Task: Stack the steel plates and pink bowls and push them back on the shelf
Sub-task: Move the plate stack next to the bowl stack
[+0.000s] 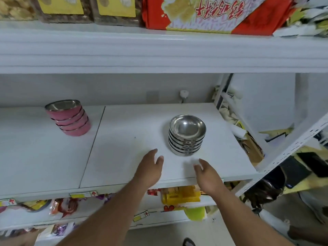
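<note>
A stack of several steel plates (186, 134) stands on the white shelf (124, 157), right of its middle. A stack of several pink bowls (68, 118) with steel insides stands far back on the left. My left hand (150, 168) hovers open over the shelf, just left of and in front of the plate stack, not touching it. My right hand (206, 174) is open at the shelf's front edge, just in front of the plates, holding nothing.
The upper shelf (159, 50) carries snack packs and a red box (213, 13). Below are packets and a yellow pack (181, 194). A slanted white metal frame (292, 144) and cardboard clutter lie at the right. A small white fitting (183, 95) sits on the back wall.
</note>
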Demonstrator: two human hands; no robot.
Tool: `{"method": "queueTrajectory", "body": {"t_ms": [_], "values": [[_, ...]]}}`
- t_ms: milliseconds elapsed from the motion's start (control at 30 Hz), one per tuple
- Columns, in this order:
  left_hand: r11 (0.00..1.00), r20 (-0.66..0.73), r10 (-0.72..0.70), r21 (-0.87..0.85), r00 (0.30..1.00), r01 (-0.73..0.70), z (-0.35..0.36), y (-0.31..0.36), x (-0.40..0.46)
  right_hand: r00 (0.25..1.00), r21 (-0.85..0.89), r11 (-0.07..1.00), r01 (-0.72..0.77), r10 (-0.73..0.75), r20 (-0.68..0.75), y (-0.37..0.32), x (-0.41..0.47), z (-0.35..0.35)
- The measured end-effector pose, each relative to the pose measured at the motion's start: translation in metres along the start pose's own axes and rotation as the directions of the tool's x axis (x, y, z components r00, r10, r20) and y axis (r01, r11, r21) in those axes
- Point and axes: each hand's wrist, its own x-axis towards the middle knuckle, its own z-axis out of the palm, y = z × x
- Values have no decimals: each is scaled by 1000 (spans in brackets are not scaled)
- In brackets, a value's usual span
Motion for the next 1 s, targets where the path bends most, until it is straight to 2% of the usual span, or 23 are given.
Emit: {"method": "queueTrajectory", "body": {"t_ms": [100,167,267,367,467,633,767,1000], "values": [[956,-29,-146,-260,989,134,11,16,21,995,193,979,-70,82,-54,7,22,-23],[901,-29,-197,-399,980,170,18,22,35,992,309,947,-88,111,-59,8,39,-37],[755,8,-252,-624,968,202,30,29,52,986,520,840,-154,164,27,4,62,-49],[620,36,-266,-758,963,200,40,39,62,980,666,719,-198,167,110,0,81,-57],[546,71,-245,-814,967,198,49,49,68,972,738,634,-232,137,189,-5,90,-63],[510,82,-213,-841,974,182,58,58,72,964,796,558,-235,28,265,-5,103,-60],[512,100,-202,-837,974,192,55,59,69,971,813,544,-207,10,240,-5,107,-55],[516,55,-222,-841,974,165,31,48,49,970,812,552,-191,-20,241,-26,94,-40]]}}
